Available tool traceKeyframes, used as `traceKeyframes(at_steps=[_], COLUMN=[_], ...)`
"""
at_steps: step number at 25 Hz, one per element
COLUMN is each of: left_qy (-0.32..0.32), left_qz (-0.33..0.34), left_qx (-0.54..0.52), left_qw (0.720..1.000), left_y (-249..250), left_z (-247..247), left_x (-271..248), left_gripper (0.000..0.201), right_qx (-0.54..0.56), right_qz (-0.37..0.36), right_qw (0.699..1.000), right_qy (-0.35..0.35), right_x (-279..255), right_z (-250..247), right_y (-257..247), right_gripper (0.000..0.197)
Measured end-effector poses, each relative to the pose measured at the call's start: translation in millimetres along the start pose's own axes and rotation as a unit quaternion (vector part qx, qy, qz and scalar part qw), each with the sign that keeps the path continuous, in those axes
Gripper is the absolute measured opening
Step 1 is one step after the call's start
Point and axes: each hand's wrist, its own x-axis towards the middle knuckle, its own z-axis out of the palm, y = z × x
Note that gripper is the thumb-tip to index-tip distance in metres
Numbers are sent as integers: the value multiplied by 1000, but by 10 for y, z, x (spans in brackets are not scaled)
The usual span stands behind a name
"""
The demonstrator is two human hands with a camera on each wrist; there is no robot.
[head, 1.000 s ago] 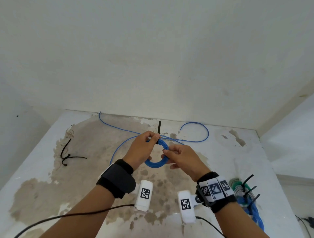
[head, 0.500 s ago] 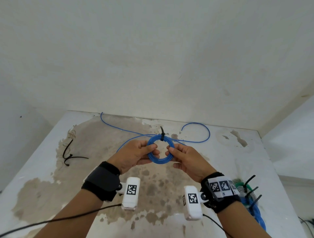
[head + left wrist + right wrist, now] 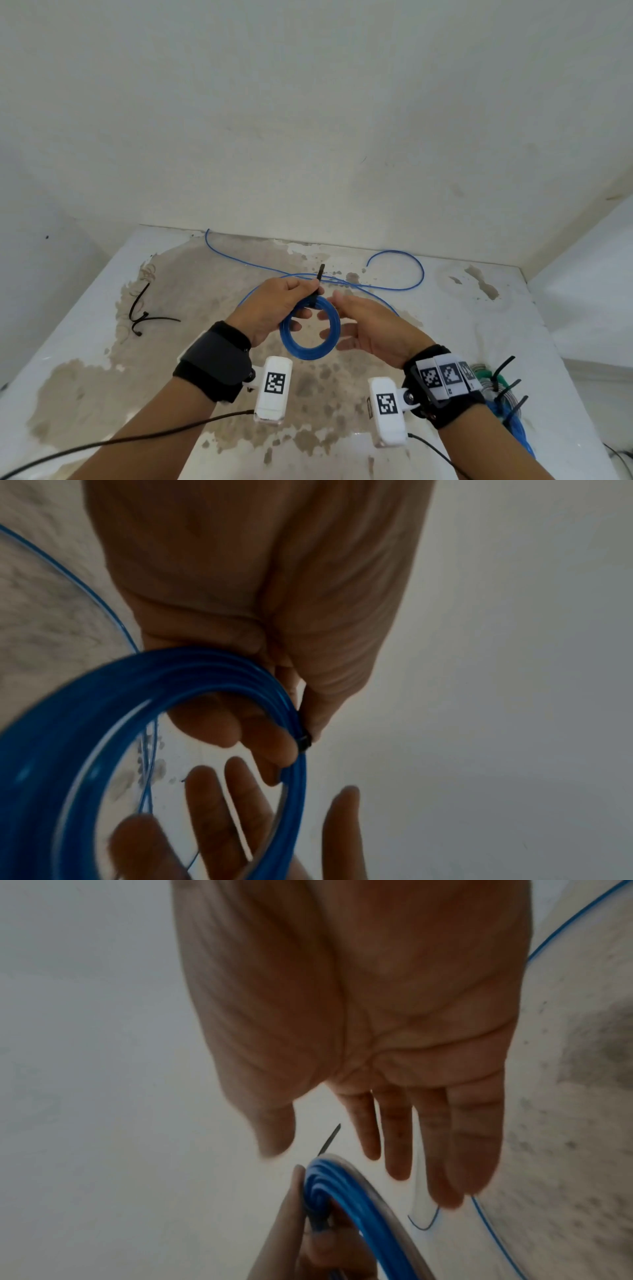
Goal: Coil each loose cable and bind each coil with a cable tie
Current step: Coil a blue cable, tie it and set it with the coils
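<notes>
While the left hand (image 3: 274, 308) pinches a blue cable coil (image 3: 310, 330) by its black cable tie (image 3: 319, 279) at centre frame above the stained counter (image 3: 85, 342), the right hand (image 3: 370, 329) hovers beside it, fingers spread. Left wrist view: fingers (image 3: 274, 746) pinch the tie on the coil. Right wrist view: open palm, coil at bottom centre.

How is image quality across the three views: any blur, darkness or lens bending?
Head view: bright, even light, sharp on the blue coil, wall edges bowed by the wide lens. Left wrist view: dim, left hand and coil soft with blur. Right wrist view: dim too, right hand smeared at the fingertips.
</notes>
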Motion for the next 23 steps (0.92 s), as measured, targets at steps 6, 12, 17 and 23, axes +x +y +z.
traceKeyframes(at_steps=[6, 12, 17, 23], left_qy=[-25, -16, -19, -4], left_qz=[26, 32, 23, 17], left_qx=[56, 46, 70, 12], left_qw=[998, 998, 997, 1000], left_y=[-51, -144, -133, 14], left_z=[124, 154, 149, -69], left_x=[-44, -55, -69, -34], left_gripper=[29, 21, 19, 23], right_qx=[14, 15, 65, 162], right_qz=[-9, -9, 18, 15], right_qw=[993, 989, 985, 984], right_qy=[118, 146, 158, 69], right_x=[191, 270, 328, 279], right_z=[100, 100, 187, 195], right_y=[-231, -217, -164, 100], right_gripper=[28, 22, 23, 43])
